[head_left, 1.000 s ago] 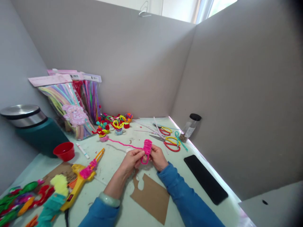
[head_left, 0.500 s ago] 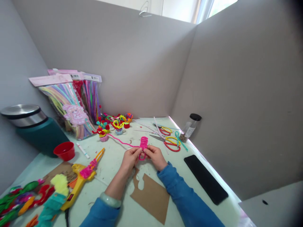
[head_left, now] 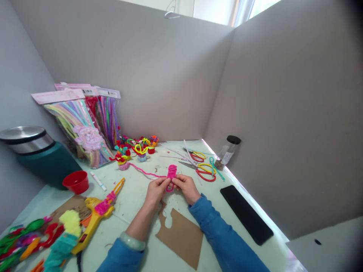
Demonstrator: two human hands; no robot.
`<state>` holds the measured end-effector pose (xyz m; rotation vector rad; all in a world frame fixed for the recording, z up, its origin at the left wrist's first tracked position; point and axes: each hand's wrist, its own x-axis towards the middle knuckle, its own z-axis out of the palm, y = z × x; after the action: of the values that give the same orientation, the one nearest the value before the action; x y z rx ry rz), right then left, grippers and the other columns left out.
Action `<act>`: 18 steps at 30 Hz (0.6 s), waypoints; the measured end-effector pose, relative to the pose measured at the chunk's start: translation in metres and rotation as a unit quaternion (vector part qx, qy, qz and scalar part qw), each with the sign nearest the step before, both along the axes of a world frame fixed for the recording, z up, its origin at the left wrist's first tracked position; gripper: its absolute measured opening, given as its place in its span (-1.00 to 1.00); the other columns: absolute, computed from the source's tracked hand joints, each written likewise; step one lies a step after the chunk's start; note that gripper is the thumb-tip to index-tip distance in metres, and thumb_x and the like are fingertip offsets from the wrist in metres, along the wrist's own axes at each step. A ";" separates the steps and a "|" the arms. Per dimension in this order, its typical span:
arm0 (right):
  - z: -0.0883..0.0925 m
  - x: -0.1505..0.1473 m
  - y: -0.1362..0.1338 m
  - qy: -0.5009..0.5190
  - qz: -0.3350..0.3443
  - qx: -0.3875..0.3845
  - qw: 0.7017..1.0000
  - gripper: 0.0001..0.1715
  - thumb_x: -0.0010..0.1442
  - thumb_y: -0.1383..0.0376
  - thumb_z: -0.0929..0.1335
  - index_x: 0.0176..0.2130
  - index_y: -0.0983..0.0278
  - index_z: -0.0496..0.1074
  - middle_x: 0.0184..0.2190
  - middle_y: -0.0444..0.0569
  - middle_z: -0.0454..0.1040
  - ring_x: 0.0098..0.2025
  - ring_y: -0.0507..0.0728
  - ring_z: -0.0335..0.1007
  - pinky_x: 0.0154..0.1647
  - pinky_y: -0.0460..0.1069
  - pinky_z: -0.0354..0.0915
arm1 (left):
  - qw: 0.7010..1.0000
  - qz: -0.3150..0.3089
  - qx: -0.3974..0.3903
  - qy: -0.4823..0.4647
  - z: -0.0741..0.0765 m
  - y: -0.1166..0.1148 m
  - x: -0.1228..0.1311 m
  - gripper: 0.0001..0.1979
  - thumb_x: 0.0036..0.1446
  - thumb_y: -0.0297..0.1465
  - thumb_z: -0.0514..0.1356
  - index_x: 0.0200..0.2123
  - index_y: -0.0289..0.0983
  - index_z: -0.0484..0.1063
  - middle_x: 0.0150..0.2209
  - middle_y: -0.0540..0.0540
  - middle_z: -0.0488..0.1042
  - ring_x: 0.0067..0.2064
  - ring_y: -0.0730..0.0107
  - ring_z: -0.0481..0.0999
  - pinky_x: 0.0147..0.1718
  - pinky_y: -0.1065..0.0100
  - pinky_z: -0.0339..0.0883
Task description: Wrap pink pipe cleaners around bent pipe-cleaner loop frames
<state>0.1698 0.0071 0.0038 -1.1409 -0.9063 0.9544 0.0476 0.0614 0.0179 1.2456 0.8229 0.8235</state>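
Between my two hands is a pink fuzzy wrapped piece (head_left: 172,171), upright above the fingertips, with a small pink loop below them. My left hand (head_left: 155,192) pinches its lower left side; my right hand (head_left: 185,187) pinches the lower right side. A long pink strand (head_left: 144,170) runs from the piece leftward to the small colourful figures (head_left: 124,155). Beneath my hands, a brown cardboard sheet (head_left: 184,236) with a cut-out edge lies on the table.
Yellow glue gun (head_left: 92,226), red cup (head_left: 76,182), teal bottle (head_left: 48,160) and bagged pipe cleaners (head_left: 82,128) stand or lie at left. Scissors (head_left: 205,172), a clear jar (head_left: 227,153) and a black phone-like slab (head_left: 246,214) are at right. Grey panels (head_left: 141,75) enclose the table.
The view has shifted very slightly. Both hands keep the same pinch on the pink piece.
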 end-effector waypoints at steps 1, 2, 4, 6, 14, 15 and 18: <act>0.000 0.000 0.000 0.003 -0.003 0.001 1.000 -0.70 -0.02 0.14 0.39 -0.45 0.35 0.50 -0.58 -0.08 0.46 -0.58 -0.03 0.21 -0.57 -0.12 0.09 | 1.000 0.003 0.001 0.001 0.000 0.000 0.000 -0.68 -0.18 -0.20 0.29 -0.45 -0.38 0.52 -0.59 -0.08 0.49 -0.74 0.66 0.08 -0.76 0.50 -0.11; 0.001 -0.001 -0.001 0.004 -0.008 0.002 1.000 -0.72 -0.03 0.15 0.40 -0.46 0.35 0.50 -0.59 -0.09 0.45 -0.59 -0.03 0.20 -0.57 -0.12 0.08 | 1.000 0.008 0.000 0.002 0.000 0.000 0.000 -0.67 -0.18 -0.20 0.29 -0.44 -0.38 0.52 -0.59 -0.08 0.49 -0.75 0.66 0.08 -0.77 0.50 -0.11; 0.001 -0.002 -0.001 0.006 -0.020 0.003 1.000 -0.76 -0.03 0.17 0.40 -0.47 0.33 0.50 -0.62 -0.12 0.43 -0.59 -0.03 0.20 -0.56 -0.12 0.09 | 1.000 0.018 -0.009 0.002 -0.001 0.000 0.001 -0.65 -0.20 -0.20 0.30 -0.42 -0.38 0.51 -0.59 -0.07 0.49 -0.76 0.67 0.08 -0.78 0.50 -0.12; 0.001 -0.002 -0.001 0.006 -0.026 0.009 1.000 -0.77 -0.03 0.19 0.40 -0.48 0.33 0.50 -0.63 -0.13 0.41 -0.59 -0.03 0.20 -0.55 -0.11 0.09 | 0.999 0.020 -0.031 -0.003 -0.002 0.000 0.001 -0.63 -0.21 -0.19 0.31 -0.39 -0.39 0.48 -0.59 -0.06 0.48 -0.77 0.68 0.08 -0.79 0.51 -0.14; -0.001 0.000 -0.001 0.014 -0.004 0.015 1.000 -0.78 -0.01 0.20 0.39 -0.49 0.34 0.47 -0.65 -0.15 0.38 -0.60 -0.04 0.16 -0.54 -0.12 0.07 | 0.993 -0.051 -0.090 -0.060 -0.002 0.001 -0.002 -0.64 -0.16 -0.18 0.28 -0.40 -0.38 0.43 -0.59 -0.03 0.44 -0.76 0.73 0.05 -0.77 0.53 -0.13; -0.001 -0.001 -0.001 0.015 -0.003 0.017 1.000 -0.78 0.00 0.20 0.39 -0.48 0.34 0.47 -0.65 -0.16 0.37 -0.60 -0.05 0.16 -0.55 -0.12 0.07 | 0.994 -0.043 -0.086 -0.056 -0.002 0.001 -0.002 -0.64 -0.16 -0.18 0.28 -0.40 -0.38 0.44 -0.60 -0.02 0.43 -0.76 0.73 0.05 -0.77 0.53 -0.14; -0.001 -0.002 -0.001 0.011 -0.005 0.019 1.000 -0.77 0.02 0.19 0.37 -0.45 0.34 0.46 -0.64 -0.15 0.38 -0.61 -0.05 0.15 -0.56 -0.12 0.07 | 0.997 -0.013 -0.069 -0.034 -0.005 0.002 -0.001 -0.63 -0.17 -0.18 0.29 -0.39 -0.38 0.46 -0.61 -0.03 0.44 -0.76 0.72 0.05 -0.77 0.51 -0.16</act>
<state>0.1678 0.0066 0.0025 -1.1009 -0.8966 0.9356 0.0467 0.0629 0.0133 1.0993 0.7940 0.7712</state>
